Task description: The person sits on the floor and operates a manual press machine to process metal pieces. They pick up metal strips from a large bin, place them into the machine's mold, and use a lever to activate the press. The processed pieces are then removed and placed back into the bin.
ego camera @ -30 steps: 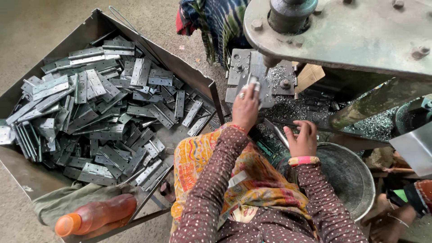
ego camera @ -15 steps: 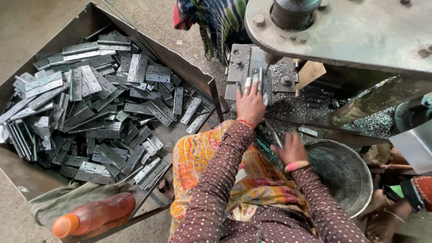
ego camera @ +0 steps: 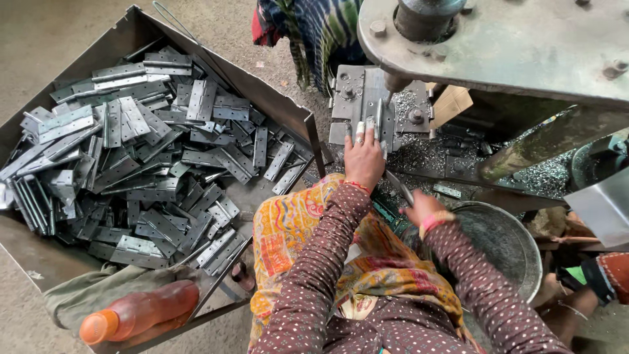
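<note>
On the steel die plate (ego camera: 367, 105), left hand (ego camera: 363, 157) presses flat hinge (ego camera: 379, 118).

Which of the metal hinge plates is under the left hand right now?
The upright strip on the press bed, pinned by the left hand below the punch. All other hinge plates lie loose in the metal bin, away from either hand.
</note>
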